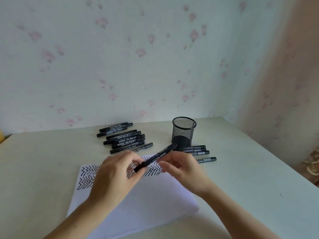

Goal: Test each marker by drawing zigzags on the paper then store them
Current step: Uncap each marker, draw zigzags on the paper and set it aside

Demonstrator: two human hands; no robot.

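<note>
Both hands hold one black marker (155,158) above the paper (138,200): left hand (117,173) pinches its near end, right hand (179,167) curls around the barrel. Mesh cup (183,133) stands just beyond.

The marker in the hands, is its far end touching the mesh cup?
Cannot tell. In the head view the marker's far end overlaps the mesh cup's base, but it is held raised by both hands, so one view shows neither contact nor gap.
</note>
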